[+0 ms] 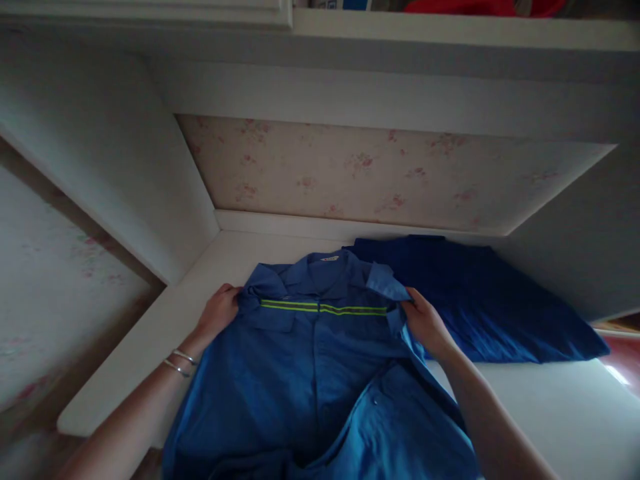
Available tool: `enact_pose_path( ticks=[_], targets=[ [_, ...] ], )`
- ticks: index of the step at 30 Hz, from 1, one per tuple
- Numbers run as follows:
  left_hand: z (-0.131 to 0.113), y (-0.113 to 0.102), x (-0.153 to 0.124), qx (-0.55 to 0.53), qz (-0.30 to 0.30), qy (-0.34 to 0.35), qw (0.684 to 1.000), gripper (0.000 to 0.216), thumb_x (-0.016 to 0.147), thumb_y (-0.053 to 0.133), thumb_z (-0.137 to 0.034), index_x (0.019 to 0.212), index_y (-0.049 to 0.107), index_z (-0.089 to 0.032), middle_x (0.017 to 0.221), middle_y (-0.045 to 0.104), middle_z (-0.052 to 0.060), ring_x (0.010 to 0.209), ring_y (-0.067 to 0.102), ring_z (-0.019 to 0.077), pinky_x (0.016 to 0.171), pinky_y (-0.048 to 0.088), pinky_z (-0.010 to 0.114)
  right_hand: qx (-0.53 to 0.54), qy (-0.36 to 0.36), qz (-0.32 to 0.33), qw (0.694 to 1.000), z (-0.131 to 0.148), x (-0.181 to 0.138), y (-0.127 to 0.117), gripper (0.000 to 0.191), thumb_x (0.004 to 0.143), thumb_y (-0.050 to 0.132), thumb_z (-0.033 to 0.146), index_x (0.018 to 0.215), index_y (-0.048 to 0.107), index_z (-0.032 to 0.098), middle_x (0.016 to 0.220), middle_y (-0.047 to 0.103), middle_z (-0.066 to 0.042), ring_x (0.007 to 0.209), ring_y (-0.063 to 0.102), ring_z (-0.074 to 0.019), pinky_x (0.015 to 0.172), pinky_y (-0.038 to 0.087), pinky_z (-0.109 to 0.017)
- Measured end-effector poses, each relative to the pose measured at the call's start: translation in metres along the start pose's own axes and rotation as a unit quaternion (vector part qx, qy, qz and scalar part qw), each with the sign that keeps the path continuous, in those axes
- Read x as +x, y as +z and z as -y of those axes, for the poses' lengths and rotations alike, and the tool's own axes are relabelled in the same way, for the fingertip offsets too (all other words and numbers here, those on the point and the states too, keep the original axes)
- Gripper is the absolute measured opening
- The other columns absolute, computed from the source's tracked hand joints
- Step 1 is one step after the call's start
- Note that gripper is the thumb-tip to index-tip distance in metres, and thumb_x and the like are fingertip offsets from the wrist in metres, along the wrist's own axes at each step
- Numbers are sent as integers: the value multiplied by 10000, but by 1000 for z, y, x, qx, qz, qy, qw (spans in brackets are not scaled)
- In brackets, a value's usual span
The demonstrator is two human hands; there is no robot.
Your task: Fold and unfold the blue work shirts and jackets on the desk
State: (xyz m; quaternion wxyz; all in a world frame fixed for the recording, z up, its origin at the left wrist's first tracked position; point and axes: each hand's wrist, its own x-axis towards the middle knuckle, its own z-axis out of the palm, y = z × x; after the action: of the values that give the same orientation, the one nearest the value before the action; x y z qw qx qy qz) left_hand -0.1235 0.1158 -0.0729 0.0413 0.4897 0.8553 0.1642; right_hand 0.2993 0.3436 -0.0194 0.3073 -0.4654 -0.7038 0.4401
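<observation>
A blue work jacket (280,360) with a collar and yellow-green stripes across the chest is spread in front of me, its front facing up. My left hand (220,311) grips it at the left shoulder, fingers closed on the cloth. At the opposite shoulder my right hand (425,320) pinches the fabric, where a flap of cloth is folded over. The lower part of the jacket hangs in folds toward me, and its hem runs out of view at the bottom.
A darker blue folded cloth (500,300) lies on the white desktop (565,413) behind and right of the jacket. White side panels flank the nook, with floral wallpaper (350,167) at the back. Overhead runs a shelf (450,30) with a red item (465,7) on it.
</observation>
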Motion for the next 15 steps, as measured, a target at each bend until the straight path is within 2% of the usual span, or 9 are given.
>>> enact_pose_path(
  ticks=[2,4,6,8,10,12,14,15],
  targets=[
    [30,-24,1,36,-30,-54,997,411,885,397,-128,1149,711,-141,1093,669,140,995,659,264,915,520,387,144,21,10,989,17,23,21,345,770,626,463,1006,648,212,782,688,7,699,625,-171,619,488,-266],
    [51,-48,1,70,-64,-106,990,426,898,392,-147,1217,663,-75,1174,632,202,1010,653,320,886,524,445,243,60,-1,968,24,45,32,368,709,691,436,999,627,219,798,690,3,706,642,-178,623,513,-279],
    [61,-66,-2,101,-99,-138,980,468,918,379,-169,1317,576,-25,1274,560,265,1058,631,370,887,513,497,272,119,-17,955,20,64,36,403,686,696,378,1049,600,232,845,693,-8,709,657,-183,630,540,-300],
    [59,-74,-6,128,-128,-144,973,520,935,359,-178,1422,470,-34,1365,486,287,1155,578,405,946,474,546,228,158,-49,960,8,76,36,475,704,661,338,1160,570,246,974,695,-38,765,677,-189,664,563,-321],
    [48,-68,-10,146,-133,-123,973,535,954,339,-192,1471,419,-78,1421,458,262,1247,520,404,1020,425,558,117,143,-97,978,-6,77,38,560,744,638,349,1286,534,251,1138,673,-80,894,683,-214,750,570,-352],
    [34,-49,-11,152,-106,-91,978,516,980,339,-258,1464,444,-115,1445,478,219,1289,501,372,1062,409,521,-15,72,-117,990,-12,63,45,571,799,614,404,1336,541,226,1216,654,-113,994,666,-252,850,550,-403],
    [20,-22,-8,148,-62,-65,985,524,995,352,-382,1443,488,-146,1468,499,180,1322,486,355,1079,407,507,-108,-32,-76,991,-5,34,61,510,861,567,454,1298,598,193,1205,666,-131,1046,647,-283,942,510,-462],
    [15,-8,-5,145,-43,-61,987,547,994,352,-438,1445,494,-163,1492,490,168,1352,458,365,1091,390,539,-133,-91,-29,986,2,15,71,467,897,533,454,1271,626,191,1209,670,-131,1086,633,-288,987,486,-479]
  ],
)
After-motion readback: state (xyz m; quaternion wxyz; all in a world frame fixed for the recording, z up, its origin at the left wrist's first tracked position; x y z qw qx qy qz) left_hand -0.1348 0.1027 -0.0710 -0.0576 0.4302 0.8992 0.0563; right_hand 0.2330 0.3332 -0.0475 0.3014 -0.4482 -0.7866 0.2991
